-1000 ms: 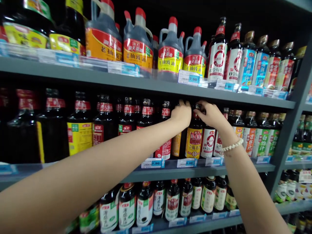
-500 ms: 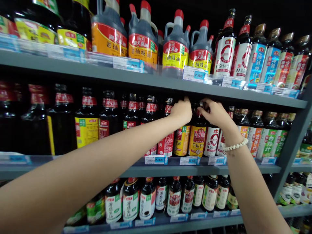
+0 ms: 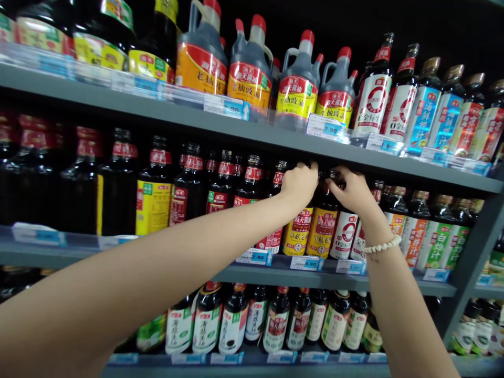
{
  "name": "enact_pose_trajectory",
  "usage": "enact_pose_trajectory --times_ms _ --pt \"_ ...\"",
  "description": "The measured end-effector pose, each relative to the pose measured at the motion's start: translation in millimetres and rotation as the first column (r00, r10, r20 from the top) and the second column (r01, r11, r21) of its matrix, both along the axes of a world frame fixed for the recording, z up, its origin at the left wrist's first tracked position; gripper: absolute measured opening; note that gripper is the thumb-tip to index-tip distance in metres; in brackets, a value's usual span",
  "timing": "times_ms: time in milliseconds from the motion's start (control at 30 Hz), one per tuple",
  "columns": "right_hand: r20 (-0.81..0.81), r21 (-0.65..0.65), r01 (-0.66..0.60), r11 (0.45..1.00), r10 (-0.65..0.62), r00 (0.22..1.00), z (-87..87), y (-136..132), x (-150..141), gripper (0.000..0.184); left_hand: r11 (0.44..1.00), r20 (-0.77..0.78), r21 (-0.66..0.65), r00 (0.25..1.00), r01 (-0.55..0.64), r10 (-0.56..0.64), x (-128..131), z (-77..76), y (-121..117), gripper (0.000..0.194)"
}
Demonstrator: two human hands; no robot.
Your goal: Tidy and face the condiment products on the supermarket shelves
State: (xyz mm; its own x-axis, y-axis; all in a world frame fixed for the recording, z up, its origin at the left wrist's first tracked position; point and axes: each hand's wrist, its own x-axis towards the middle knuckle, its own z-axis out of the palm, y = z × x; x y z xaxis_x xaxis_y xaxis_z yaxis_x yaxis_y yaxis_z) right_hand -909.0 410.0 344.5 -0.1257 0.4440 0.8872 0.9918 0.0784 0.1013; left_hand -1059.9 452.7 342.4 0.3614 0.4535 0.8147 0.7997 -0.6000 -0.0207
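Both my arms reach up to the middle shelf (image 3: 275,273) of a shop rack full of dark sauce bottles. My left hand (image 3: 300,184) is closed round the neck of a bottle with a yellow label (image 3: 297,237). My right hand (image 3: 352,191) is closed on the neck of the neighbouring yellow-labelled bottle (image 3: 322,239). Both bottles stand on the shelf side by side. A white bead bracelet (image 3: 381,245) circles my right wrist. The bottle caps are hidden behind my fingers.
The upper shelf (image 3: 252,134) hangs just above my hands and carries big jugs (image 3: 248,68) and tall bottles (image 3: 374,94). Price tags (image 3: 326,126) line the shelf edges. A lower shelf holds more bottles (image 3: 275,325). A grey upright post (image 3: 468,252) stands at the right.
The yellow-labelled bottle in my left hand has turned so that its label faces front. The view has swung a little to the left; both hands stay on the bottle necks.
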Motion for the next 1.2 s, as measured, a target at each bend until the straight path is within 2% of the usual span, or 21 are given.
enact_pose_trajectory --times_ms 133,233,333,400,467,533,600,733,867,1067,1133,1200 --pt "-0.02 0.061 0.004 0.998 -0.002 1.0 -5.5 4 -1 0.03 0.998 -0.022 0.042 0.999 0.05 -0.049 -25 -2.2 -20 0.053" --pt "-0.039 0.156 0.019 0.988 -0.013 0.999 -11.9 10 -3 0.029 0.971 -0.028 0.181 0.988 0.158 -0.155 -53 -5.0 -25 0.041" --pt "-0.061 0.231 0.03 0.972 -0.016 0.998 -17.3 16 -5 0.025 0.941 -0.022 0.253 0.974 0.224 -0.226 -74 -9.9 -9 0.037" --pt "-0.079 0.257 0.039 0.966 -0.019 0.997 -19.3 19 -6 0.024 0.951 0.046 0.189 0.965 0.244 -0.257 -81 -12.2 8 0.042" --pt "-0.091 0.272 0.033 0.962 -0.008 0.996 -20.2 21 -6 0.024 0.954 0.138 0.064 0.944 0.293 -0.3 -81 -11.7 23 0.048" --pt "-0.094 0.281 0.008 0.96 0.019 0.995 -20.7 22 -5 0.023 0.929 0.215 -0.062 0.914 0.365 -0.345 -79 -8.2 32 0.048" --pt "-0.095 0.287 -0.015 0.958 0.044 0.994 -20.9 23 -3 0.024 0.902 0.272 -0.174 0.9 0.395 -0.342 -75 -3.5 36 0.045" --pt "-0.095 0.285 -0.037 0.958 0.067 0.993 -21.1 25 0 0.027 0.892 0.292 -0.284 0.918 0.352 -0.269 -73 3.0 35 0.038" --pt "-0.089 0.295 -0.049 0.954 0.078 0.993 -20.8 27 1 0.027 0.936 0.223 -0.219 0.948 0.275 -0.226 -75 3.5 31 0.031" --pt "-0.089 0.31 -0.031 0.95 0.062 0.994 -20.2 28 0 0.026 0.983 0.188 -0.168 0.981 0.071 -0.039 -64 1.4 19 0.033" --pt "-0.089 0.304 -0.025 0.952 0.054 0.995 -19.9 27 -1 0.025 0.989 0.185 -0.139 0.983 0.04 -0.014 -64 -0.3 18 0.034" --pt "-0.091 0.299 -0.019 0.954 0.048 0.995 -19.7 26 -2 0.025 0.995 0.186 -0.075 0.981 0.065 -0.05 -72 -3.1 20 0.035"
